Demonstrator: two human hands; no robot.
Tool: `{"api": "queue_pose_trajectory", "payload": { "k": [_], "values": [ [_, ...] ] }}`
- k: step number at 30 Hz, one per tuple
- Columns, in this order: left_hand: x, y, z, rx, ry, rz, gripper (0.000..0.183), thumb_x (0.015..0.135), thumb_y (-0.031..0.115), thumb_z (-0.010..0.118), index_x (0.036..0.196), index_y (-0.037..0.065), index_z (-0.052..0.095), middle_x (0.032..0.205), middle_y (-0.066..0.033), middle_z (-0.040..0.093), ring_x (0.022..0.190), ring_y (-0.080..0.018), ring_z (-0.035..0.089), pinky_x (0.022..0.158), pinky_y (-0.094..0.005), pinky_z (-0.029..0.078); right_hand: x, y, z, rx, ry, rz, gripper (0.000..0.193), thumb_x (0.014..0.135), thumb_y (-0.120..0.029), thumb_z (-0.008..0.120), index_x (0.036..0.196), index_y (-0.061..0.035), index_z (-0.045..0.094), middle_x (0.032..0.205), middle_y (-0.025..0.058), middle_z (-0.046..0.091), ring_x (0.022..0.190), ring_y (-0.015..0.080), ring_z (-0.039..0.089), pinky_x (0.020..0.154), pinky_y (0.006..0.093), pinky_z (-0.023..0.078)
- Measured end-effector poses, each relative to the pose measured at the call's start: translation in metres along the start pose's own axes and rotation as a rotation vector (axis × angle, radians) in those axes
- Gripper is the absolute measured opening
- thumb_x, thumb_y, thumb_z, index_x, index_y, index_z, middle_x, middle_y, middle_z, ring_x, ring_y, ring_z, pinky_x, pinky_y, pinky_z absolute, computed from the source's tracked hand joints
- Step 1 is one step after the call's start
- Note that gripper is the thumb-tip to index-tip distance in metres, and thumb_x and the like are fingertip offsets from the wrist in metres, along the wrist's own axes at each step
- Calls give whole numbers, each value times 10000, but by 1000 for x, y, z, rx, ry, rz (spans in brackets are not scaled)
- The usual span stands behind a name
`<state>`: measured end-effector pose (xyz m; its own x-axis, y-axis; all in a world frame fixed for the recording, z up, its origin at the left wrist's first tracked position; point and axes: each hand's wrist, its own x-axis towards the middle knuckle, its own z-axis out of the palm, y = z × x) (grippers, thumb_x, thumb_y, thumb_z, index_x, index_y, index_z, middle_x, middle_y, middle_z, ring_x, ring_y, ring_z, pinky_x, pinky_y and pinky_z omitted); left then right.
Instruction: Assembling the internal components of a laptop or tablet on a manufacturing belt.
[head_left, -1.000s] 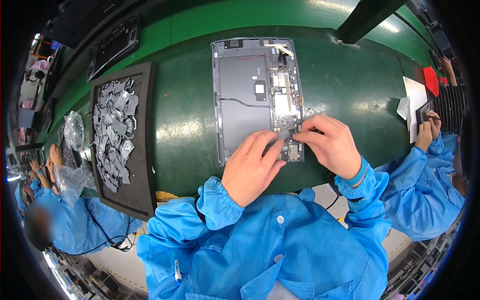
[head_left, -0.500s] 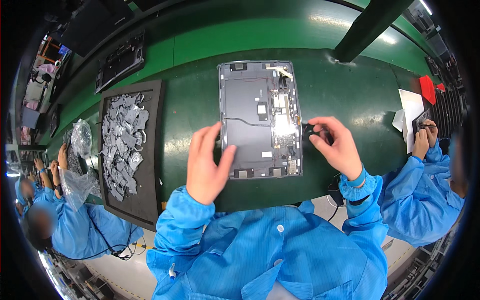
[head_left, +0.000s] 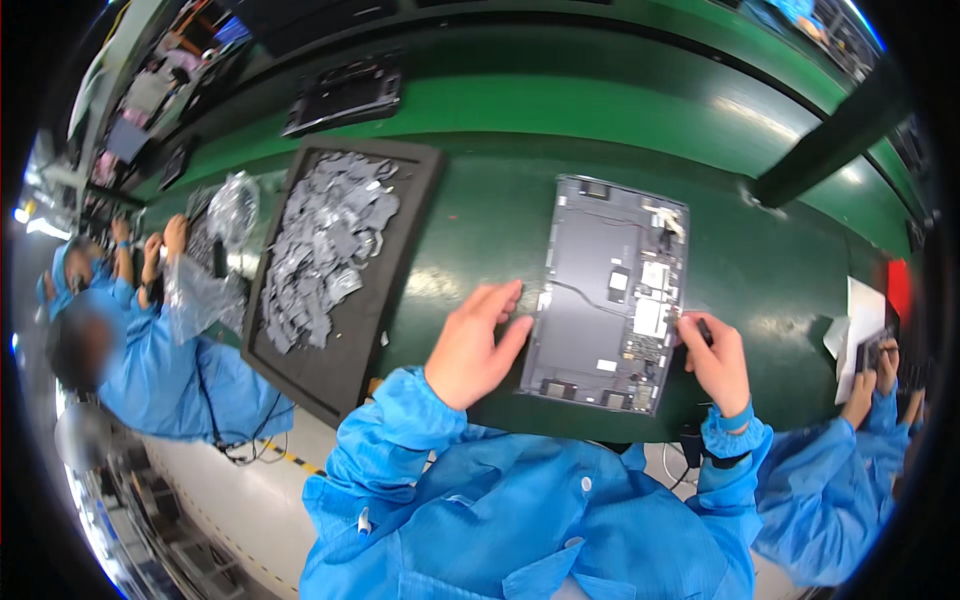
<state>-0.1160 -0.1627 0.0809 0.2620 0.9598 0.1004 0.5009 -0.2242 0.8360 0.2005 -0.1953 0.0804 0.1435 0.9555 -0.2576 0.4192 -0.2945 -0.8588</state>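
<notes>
– Holding anything, that left hand (head_left: 470, 350)?
– Nothing; thumb and fingers stand wide apart, just beside the flat, matte-grey laptop chassis (head_left: 580, 335) right of centre.
– And the right hand (head_left: 722, 365)?
– Curled around a small dark piece (head_left: 706, 330) at the chassis's right edge.
– Farther out?
– A black tray (head_left: 412, 215), left of centre, heaped with jagged grey scraps (head_left: 330, 240); crinkled clear plastic (head_left: 235, 210) beyond.

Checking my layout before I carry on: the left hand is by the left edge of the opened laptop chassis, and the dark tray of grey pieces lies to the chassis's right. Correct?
Not quite: the dark tray of grey pieces lies to the left of the chassis, as the head view shows.
</notes>
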Motion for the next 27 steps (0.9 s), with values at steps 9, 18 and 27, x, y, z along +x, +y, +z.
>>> {"api": "queue_pose_trajectory", "payload": {
  "k": [9, 18, 27],
  "values": [
    [52, -101, -122, 602, 399, -135, 355, 799, 111, 757, 1142, 76, 675, 980, -99, 688, 779, -219, 654, 694, -348, 521, 10, 8, 2, -41, -10, -41, 215, 966, -186, 607, 997, 14, 680, 684, 65, 685, 479, 77, 534, 457, 252, 412],
    [74, -111, -131, 532, 243, -326, 561, 707, 208, 843, 1215, 88, 638, 950, -128, 705, 897, -331, 670, 806, -416, 520, 5, 9, 0, -74, 22, -72, 166, 940, -139, 634, 997, 10, 678, 706, 85, 702, 580, 103, 629, 508, 266, 450],
    [80, -123, -139, 679, 141, -317, 515, 690, 127, 809, 1183, 111, 659, 808, -104, 625, 784, -309, 635, 743, -424, 519, 11, -16, -11, -114, 189, -215, 203, 914, -184, 643, 967, 8, 685, 723, 150, 686, 604, 252, 643, 580, 341, 474]
  ]
}}
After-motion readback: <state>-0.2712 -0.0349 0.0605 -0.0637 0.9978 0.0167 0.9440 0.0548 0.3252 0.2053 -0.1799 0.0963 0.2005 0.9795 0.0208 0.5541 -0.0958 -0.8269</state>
